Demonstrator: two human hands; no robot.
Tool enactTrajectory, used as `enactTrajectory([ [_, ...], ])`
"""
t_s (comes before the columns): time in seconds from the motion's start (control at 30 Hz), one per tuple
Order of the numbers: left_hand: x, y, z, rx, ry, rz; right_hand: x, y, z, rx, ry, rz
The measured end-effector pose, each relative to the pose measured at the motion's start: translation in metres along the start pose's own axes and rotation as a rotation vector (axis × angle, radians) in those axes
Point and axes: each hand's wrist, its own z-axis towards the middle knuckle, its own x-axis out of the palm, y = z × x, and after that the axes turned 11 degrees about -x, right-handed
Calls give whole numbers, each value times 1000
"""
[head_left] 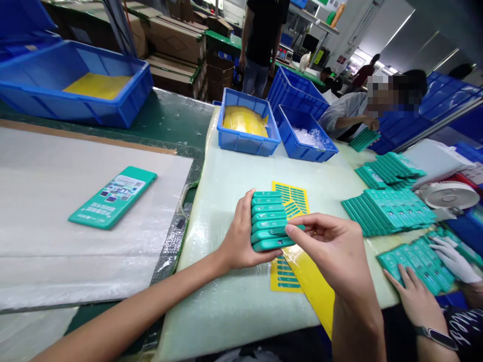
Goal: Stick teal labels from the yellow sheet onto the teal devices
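Note:
My left hand [239, 236] is wrapped round a stack of several teal slabs [268, 217], its fingers behind and below them. My right hand [328, 241] is closed in a pinch at the right end of the lower slabs; whatever small piece its fingertips may hold cannot be made out. Behind and below the stack, yellow sheets [287, 281] with rows of teal strips lie on the pale table cover [226, 311]. A plain yellow sheet [311, 281] extends beneath my right forearm.
A printed teal slab [113, 197] lies on the white board at left. Blue bins [249, 146] stand behind. At right are stacked teal slabs [388, 211], a white fan [449, 195], a co-worker's bare hand [417, 296] and a gloved hand [455, 259]. Another person [350, 113] holds slabs.

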Motion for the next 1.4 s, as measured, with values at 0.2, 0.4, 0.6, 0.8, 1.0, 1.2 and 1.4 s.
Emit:
enactTrajectory([
  [0.2,-1,2,-1,-7,21,20,14,5,-1,98,14,32],
  [0.4,-2,3,-1,-9,42,38,17,7,-1,150,24,44],
  [0.6,-2,2,0,-8,33,12,11,4,5,89,116,-2],
  [0.8,-2,2,0,-14,31,27,11,8,5,77,106,4],
  [1.0,-1,3,0,0,28,16,12,2,4,149,115,-6],
  [1.2,-1,2,-1,10,15,24,10,2,14,51,243,-206],
  [1.4,-3,2,-1,16,23,8,-14,-19,45,-124,116,-227],
])
